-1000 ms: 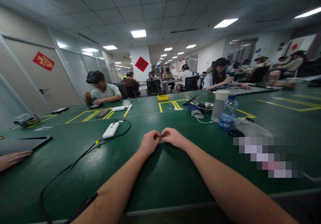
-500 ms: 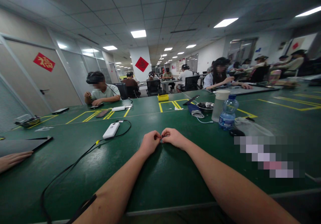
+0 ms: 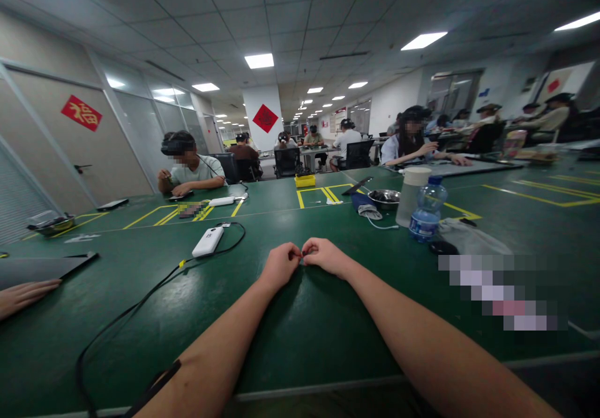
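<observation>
Over the green tabletop (image 3: 328,337), my left hand (image 3: 282,264) and my right hand (image 3: 324,257) meet fingertip to fingertip in the middle of the view. Both are closed in a pinch. A tiny dark bit shows at the right fingertips, too small to name, and whatever lies between the fingers is mostly hidden. To the left of my left hand lies a white power bank (image 3: 209,242) with a black cable (image 3: 140,305) running from it toward the front edge.
A clear plastic bottle (image 3: 426,212), a whitish tumbler (image 3: 412,198) and a metal bowl (image 3: 384,198) stand to the right. A black mouse-like object (image 3: 443,247) lies by the bottle. Another person's hand (image 3: 28,296) rests at far left on a grey board (image 3: 42,272). Co-workers sit across the table.
My hands keep the same pinch in almost the same spot. Only a very slight shift of the view shows.
</observation>
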`<state>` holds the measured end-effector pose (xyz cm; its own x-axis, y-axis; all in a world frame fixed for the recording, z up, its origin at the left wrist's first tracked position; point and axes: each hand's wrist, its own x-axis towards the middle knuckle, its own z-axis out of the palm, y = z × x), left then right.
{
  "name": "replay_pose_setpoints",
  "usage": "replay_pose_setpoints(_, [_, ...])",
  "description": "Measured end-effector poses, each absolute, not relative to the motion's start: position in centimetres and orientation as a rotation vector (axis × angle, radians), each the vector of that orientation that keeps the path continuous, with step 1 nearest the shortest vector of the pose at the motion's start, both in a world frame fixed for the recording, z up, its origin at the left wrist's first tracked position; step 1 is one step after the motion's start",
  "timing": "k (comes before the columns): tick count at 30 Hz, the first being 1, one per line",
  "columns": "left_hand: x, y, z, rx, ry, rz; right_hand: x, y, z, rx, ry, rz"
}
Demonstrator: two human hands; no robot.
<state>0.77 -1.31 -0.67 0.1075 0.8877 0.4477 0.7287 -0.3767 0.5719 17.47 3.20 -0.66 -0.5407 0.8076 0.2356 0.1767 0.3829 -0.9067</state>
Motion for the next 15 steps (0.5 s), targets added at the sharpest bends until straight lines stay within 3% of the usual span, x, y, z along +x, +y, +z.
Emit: replay_pose_setpoints(15, [0.88, -1.5, -0.27, 2.156, 1.701, 1.039, 17.45, 3.2, -0.63, -0.829, -1.926, 1.204])
